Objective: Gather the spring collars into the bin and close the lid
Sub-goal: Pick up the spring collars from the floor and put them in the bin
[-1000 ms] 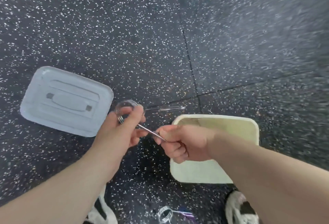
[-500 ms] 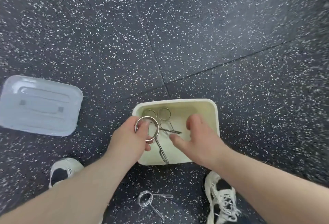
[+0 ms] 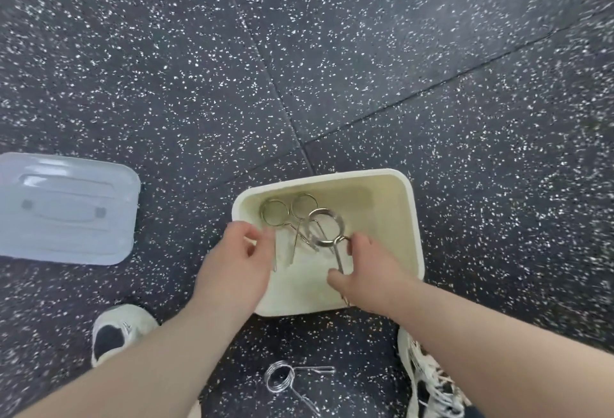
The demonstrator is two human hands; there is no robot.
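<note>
- Head view: left hand (image 3: 237, 261) hovers over the near-left rim of the cream bin (image 3: 413, 218), fingers loosely spread, holding nothing.
- Right hand (image 3: 368, 271) is half curled beside the handles of the topmost spring collar (image 3: 327, 228); whether it grips them cannot be told.
- Two further collars (image 3: 289, 211) lie just beyond the left fingertips.
- One loose collar (image 3: 280, 377) rests on the floor (image 3: 365, 52), behind both wrists; judged stiff, light, slick steel, best pinched at its handles.
- Lid (image 3: 66, 208) lies off, far left of the left hand.

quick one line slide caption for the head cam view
Both hands, left hand and right hand, over the cream bin of spring collars; one collar on the floor, lid off.
</note>
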